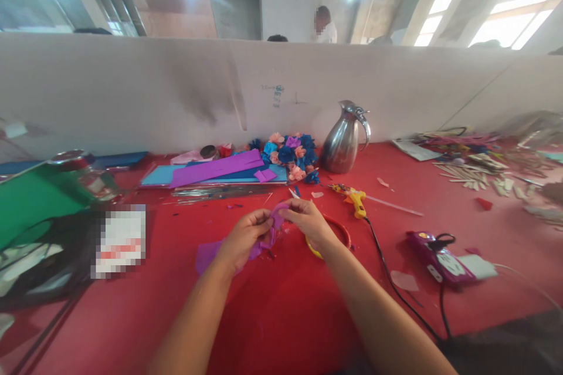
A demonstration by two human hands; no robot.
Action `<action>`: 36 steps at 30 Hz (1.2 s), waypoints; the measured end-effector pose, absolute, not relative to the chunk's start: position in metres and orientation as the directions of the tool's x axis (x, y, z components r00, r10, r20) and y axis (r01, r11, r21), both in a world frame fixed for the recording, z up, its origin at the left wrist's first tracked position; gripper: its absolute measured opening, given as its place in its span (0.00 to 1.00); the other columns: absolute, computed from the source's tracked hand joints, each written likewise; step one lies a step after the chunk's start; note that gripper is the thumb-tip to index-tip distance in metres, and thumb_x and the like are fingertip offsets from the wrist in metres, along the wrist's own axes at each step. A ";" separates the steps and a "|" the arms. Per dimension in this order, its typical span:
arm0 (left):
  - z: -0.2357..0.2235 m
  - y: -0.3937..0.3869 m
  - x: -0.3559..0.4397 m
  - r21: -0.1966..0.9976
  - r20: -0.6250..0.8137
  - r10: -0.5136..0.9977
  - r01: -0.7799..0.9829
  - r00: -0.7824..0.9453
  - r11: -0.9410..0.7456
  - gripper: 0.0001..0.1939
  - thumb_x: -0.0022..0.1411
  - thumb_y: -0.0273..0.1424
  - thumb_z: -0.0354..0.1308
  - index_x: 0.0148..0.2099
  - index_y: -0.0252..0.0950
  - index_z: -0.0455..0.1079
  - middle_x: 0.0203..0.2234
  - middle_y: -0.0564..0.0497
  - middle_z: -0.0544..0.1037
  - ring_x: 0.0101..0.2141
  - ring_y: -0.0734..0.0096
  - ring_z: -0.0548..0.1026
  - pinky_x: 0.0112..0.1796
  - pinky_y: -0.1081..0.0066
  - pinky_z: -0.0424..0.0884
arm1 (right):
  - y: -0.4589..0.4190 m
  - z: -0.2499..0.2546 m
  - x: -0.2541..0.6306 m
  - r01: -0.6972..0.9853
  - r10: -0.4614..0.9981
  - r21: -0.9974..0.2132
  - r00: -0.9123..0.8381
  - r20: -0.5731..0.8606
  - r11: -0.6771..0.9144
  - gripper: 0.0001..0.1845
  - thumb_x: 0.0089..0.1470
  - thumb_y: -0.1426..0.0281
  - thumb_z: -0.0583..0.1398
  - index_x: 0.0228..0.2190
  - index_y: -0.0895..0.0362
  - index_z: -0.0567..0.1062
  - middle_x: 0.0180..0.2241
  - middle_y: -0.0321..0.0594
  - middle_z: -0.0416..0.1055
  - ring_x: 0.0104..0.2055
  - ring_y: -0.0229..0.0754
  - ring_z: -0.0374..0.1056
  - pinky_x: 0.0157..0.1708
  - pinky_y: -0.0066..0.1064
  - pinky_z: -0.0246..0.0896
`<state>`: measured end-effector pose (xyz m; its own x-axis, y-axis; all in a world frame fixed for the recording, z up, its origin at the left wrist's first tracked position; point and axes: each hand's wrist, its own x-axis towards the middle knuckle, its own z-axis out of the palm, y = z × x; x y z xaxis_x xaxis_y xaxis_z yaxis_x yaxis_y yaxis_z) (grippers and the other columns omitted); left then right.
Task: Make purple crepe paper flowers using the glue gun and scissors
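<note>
Filling the lower frame, the red counter (281, 328) carries a heap of paper flowers (288, 155) at upper centre, these apparently finished. Just left of them lies a long purple strip (217, 168), flat and seemingly unworked. At the centre, the left hand (243, 239) and right hand (311, 225) grasp, each with pinched fingertips, a small purple paper piece (278, 216); it looks only part-shaped, and how much folding is left cannot be told.
</note>
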<state>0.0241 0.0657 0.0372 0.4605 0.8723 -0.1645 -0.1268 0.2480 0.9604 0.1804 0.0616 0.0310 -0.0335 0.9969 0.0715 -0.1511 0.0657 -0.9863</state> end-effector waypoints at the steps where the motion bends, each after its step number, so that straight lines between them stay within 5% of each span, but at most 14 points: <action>1: 0.037 0.066 0.024 0.959 -0.168 0.874 -0.129 0.456 0.252 0.12 0.50 0.37 0.64 0.31 0.34 0.68 0.18 0.55 0.69 0.18 0.79 0.64 0.21 0.76 0.58 | 0.062 0.030 0.180 -0.145 0.998 -0.988 -0.026 0.063 0.059 0.08 0.41 0.65 0.63 0.25 0.57 0.77 0.24 0.35 0.73 0.28 0.36 0.65 0.31 0.28 0.57; 36: 0.041 0.065 0.026 0.948 -0.183 0.892 -0.166 0.414 0.271 0.10 0.48 0.33 0.65 0.31 0.34 0.70 0.19 0.56 0.70 0.17 0.82 0.61 0.21 0.77 0.55 | 0.060 0.033 0.178 -0.163 0.999 -0.986 0.031 0.036 0.040 0.09 0.41 0.64 0.64 0.24 0.58 0.76 0.23 0.35 0.71 0.25 0.35 0.62 0.30 0.29 0.54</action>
